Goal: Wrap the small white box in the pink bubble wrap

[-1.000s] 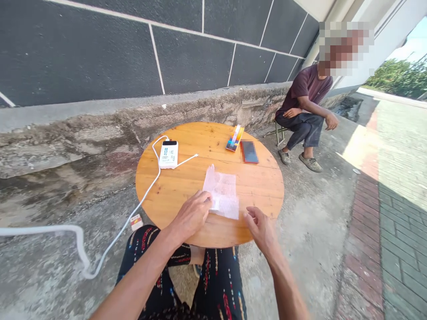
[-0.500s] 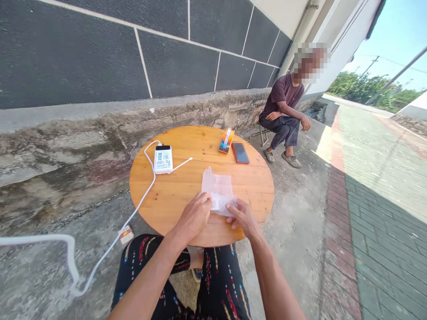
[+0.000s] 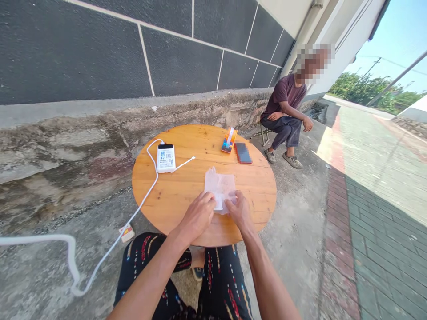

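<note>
A translucent whitish sheet that looks like bubble wrap (image 3: pixel 227 181) lies spread near the front of the round wooden table (image 3: pixel 180 191). On its near part rests a small flat white item (image 3: pixel 218 202), whose kind I cannot make out. My left hand (image 3: pixel 200 210) is closed at the left side of the sheet, its fingers curled against the white item's left end. At the right side, my right hand (image 3: pixel 239 212) grips the sheet's edge between thumb and fingers. The fingertips of both hands are partly hidden.
A white power bank (image 3: pixel 166 159) with a white cable (image 3: pixel 147 195) sits at the table's left. An orange and blue tape dispenser (image 3: pixel 228 140) and a phone (image 3: pixel 243 153) lie at the back right. Beyond, a person (image 3: pixel 287 106) sits on a stool by the wall.
My right hand has shifted its hold, and the sheet's right part now lies flatter and more spread out. My left hand stays at the white item. The view has moved slightly.
</note>
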